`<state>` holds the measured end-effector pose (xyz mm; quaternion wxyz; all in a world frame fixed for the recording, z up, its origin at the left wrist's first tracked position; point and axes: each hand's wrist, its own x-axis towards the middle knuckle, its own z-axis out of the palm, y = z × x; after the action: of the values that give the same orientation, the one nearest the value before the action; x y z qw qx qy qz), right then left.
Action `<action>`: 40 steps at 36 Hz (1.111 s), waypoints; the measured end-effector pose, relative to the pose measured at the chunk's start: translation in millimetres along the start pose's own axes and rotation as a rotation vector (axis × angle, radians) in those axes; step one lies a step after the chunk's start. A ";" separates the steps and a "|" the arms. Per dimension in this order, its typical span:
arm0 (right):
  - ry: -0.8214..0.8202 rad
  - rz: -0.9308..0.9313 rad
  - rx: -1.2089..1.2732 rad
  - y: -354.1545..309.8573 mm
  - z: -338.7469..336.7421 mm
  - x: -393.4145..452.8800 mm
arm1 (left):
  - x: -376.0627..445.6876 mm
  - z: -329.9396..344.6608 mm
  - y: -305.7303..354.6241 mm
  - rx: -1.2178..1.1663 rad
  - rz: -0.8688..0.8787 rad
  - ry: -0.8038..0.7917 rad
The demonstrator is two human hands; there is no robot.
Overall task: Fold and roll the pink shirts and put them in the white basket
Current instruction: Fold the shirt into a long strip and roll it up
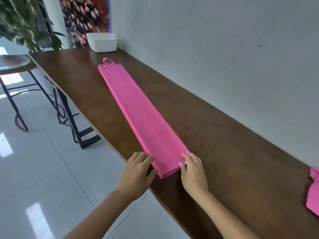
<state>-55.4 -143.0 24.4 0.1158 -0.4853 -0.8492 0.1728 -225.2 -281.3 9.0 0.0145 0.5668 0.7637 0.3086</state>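
2 hands at near end of folded pink shirt along counter: left hand flat-fingered touching corner, right hand pinching edge; rolling probably next, toward white basket at far end.

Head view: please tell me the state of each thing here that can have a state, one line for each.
Pink shirt: folded into a long flat strip on the table, not yet rolled.
Second pink shirt: lying loose at the right edge, partly out of view.
White basket: upright at the far end; contents cannot be seen.
Left hand: fingers on the strip's near left corner.
Right hand: pinching the near right corner.
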 end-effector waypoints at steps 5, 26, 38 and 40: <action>0.062 0.009 0.207 21.8 -11.0 -5.3 | 2.0 23.3 31.3 0.033 0.012 -0.007; -0.067 -0.121 0.445 48.3 -29.6 14.0 | 26.3 43.2 55.5 0.275 0.149 -0.087; -0.093 -0.591 -0.060 58.3 -34.1 18.8 | 16.6 45.5 49.9 0.254 0.124 -0.008; -0.037 -0.732 -0.093 60.7 -30.8 20.8 | 12.7 41.7 47.5 0.213 0.077 -0.011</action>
<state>-7.0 -90.9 28.5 0.1324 -0.1511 -0.9755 0.0900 -173.5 -243.2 2.6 -0.0536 0.5959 0.7697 0.2229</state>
